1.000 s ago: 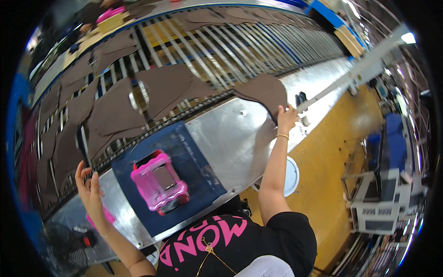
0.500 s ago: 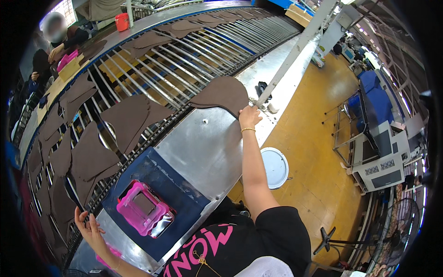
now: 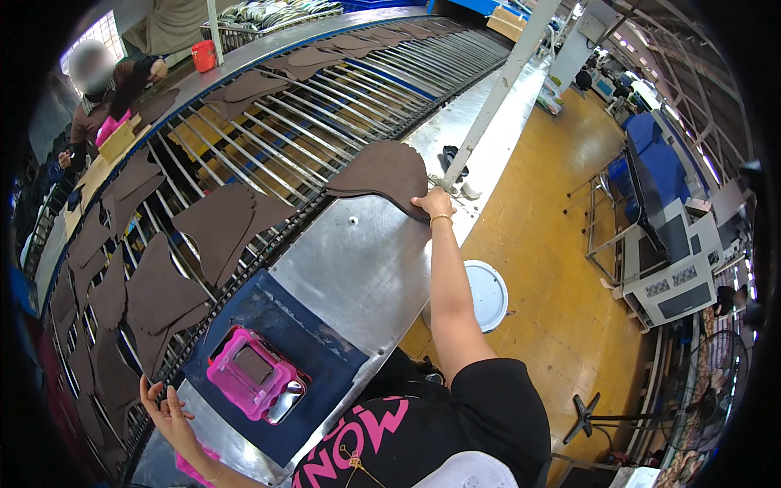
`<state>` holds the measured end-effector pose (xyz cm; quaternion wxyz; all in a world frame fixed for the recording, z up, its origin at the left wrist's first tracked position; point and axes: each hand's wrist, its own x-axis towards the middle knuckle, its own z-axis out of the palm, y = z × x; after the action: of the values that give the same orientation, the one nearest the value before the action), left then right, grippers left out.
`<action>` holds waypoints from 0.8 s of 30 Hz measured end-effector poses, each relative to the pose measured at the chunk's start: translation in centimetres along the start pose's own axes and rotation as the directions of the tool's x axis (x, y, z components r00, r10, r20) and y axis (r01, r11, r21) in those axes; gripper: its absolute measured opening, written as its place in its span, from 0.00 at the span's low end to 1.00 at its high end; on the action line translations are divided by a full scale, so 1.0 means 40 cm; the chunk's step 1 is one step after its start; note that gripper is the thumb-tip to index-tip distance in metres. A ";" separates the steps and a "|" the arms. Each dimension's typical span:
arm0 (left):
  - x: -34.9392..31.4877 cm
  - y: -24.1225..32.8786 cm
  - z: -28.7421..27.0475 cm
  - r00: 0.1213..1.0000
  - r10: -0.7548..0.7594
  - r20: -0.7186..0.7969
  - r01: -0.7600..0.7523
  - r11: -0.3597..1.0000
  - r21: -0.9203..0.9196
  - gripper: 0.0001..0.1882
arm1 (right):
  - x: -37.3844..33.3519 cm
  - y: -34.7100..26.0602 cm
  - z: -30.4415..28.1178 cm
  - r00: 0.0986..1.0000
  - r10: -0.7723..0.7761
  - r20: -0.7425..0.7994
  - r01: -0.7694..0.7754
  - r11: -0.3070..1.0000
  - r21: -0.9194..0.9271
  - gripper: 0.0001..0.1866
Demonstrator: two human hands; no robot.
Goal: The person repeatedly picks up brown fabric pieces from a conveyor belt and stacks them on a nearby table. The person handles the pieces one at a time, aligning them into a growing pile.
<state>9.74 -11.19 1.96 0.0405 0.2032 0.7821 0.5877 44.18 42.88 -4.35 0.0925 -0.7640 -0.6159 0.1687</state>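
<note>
My right hand [image 3: 437, 204] grips the near right edge of a stack of dark brown cut sheets [image 3: 382, 172], its thumb on top and the fingers partly hidden. The stack lies flat, with a rounded, scalloped far edge, partly over the metal table [image 3: 338, 248] and partly over the roller rail. My left hand [image 3: 169, 413] hangs empty with its fingers apart, beside the conveyor's near edge. Close to it, a pink plastic basket [image 3: 252, 376] with a dark flat piece inside stands on a dark blue mat [image 3: 317, 342].
More brown pieces [image 3: 163, 285] lie in overlapping groups along the roller conveyor [image 3: 325, 106]. A slanted metal post [image 3: 504, 85] rises beyond my right hand. A white round lid or bucket [image 3: 486, 295] stands on the floor to the right. Across the conveyor is another person [image 3: 102, 122], near a red bucket [image 3: 203, 56].
My right thumb has come over the stack's edge, and the fingers have closed on it. My left hand has shifted slightly right and down. Across the conveyor, the other person has raised an arm.
</note>
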 end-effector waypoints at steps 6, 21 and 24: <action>0.003 0.020 -0.001 1.000 0.020 0.009 -0.021 0.999 0.030 0.28 | -0.016 -0.017 0.017 0.859 -0.421 -0.293 0.442 0.897 0.006 0.14; 0.001 0.139 0.064 0.999 0.041 0.013 -0.036 0.964 -0.265 0.15 | -0.715 -0.333 -0.166 0.257 -0.962 0.095 0.270 0.166 0.948 0.15; -0.018 0.151 -0.011 0.995 0.024 -0.100 -0.044 0.977 -0.209 0.10 | -0.748 -0.355 -0.095 0.102 -0.971 -0.215 0.512 -0.134 0.848 0.15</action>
<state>11.89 -10.49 7.62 0.0140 0.1824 0.7129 0.6770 27.14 17.23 8.43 0.3281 0.0036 -0.7926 0.5139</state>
